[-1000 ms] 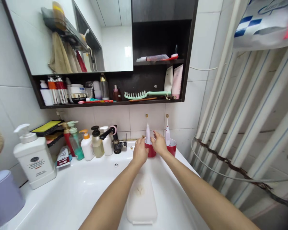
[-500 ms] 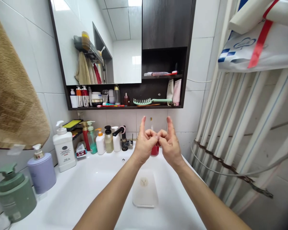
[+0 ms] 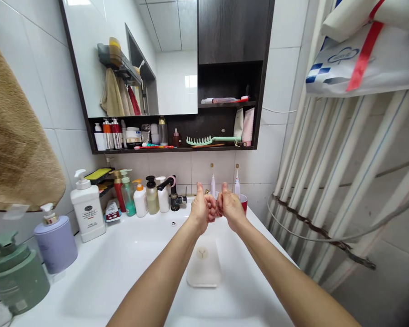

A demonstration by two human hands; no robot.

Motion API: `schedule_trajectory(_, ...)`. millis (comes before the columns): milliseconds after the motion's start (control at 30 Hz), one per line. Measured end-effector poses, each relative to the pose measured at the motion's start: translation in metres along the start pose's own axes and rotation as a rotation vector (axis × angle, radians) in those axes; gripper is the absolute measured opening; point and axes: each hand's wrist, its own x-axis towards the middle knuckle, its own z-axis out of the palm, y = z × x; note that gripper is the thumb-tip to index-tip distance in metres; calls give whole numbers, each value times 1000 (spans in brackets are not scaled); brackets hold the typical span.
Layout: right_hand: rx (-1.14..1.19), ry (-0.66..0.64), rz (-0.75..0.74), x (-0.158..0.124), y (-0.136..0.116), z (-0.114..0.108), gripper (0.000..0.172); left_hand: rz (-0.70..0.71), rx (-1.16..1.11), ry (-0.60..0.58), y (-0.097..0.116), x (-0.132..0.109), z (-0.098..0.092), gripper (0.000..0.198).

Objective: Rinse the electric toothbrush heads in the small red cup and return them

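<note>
Above the back of the white sink (image 3: 98, 281), my left hand (image 3: 202, 210) is curled into a fist with its thumb sticking up. My right hand (image 3: 232, 208) mirrors it, thumb up and fingers folded in. The knuckles of the two fists face each other, very close; whether they touch I cannot tell. I see nothing held in either one. Just behind them stand two pale electric toothbrushes (image 3: 213, 185) and a red cup (image 3: 244, 203), partly covered by the right hand. Below, a whitish rectangular tray (image 3: 204, 272) lies in the basin.
A black faucet (image 3: 173, 193) rises left of my hands, beside several pump bottles (image 3: 141, 202). A dark mirror cabinet (image 3: 233, 32) hangs above, with a green hairbrush (image 3: 201, 141) on its lower shelf. White pipes (image 3: 327, 181) line the right wall; a brown towel (image 3: 20, 136) hangs left.
Both hands have come down slightly. One raised finger on each, with the fingertips meeting, has given way to fists with thumbs up, a little apart. The view has shifted slightly.
</note>
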Motion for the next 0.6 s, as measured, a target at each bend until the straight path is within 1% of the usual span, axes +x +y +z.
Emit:
schedule_trajectory(67,-392,82,25,12,24,-8,48,-55,41,43,-22,-1,-9,54)
schedule_trajectory(100,-486,121,49,19,36,-13,44,-88,65,67,-36,-3,-16,52)
schedule_trajectory(167,-593,190,98,34,60,-26,31,-158,120,101,-67,-9,-32,49)
schedule_trajectory(200,-636,226,129,42,71,-32,28,-188,146,113,-82,-11,-41,46)
schedule_trajectory(267,-718,262,192,54,90,-42,33,-235,202,137,-109,-15,-57,44)
schedule_trajectory(333,-776,236,238,63,105,-48,33,-266,261,141,-126,-16,-69,42)
schedule_trajectory(400,-815,180,254,67,115,-50,29,-275,310,139,-135,-15,-76,38)
schedule_trajectory(467,-848,138,245,65,118,-52,25,-265,350,144,-137,-13,-80,33)
schedule_trajectory(533,-878,113,220,58,116,-54,25,-243,384,161,-136,-13,-82,28)
schedule_trajectory(600,-904,86,186,45,111,-58,24,-209,414,185,-134,-13,-81,24)
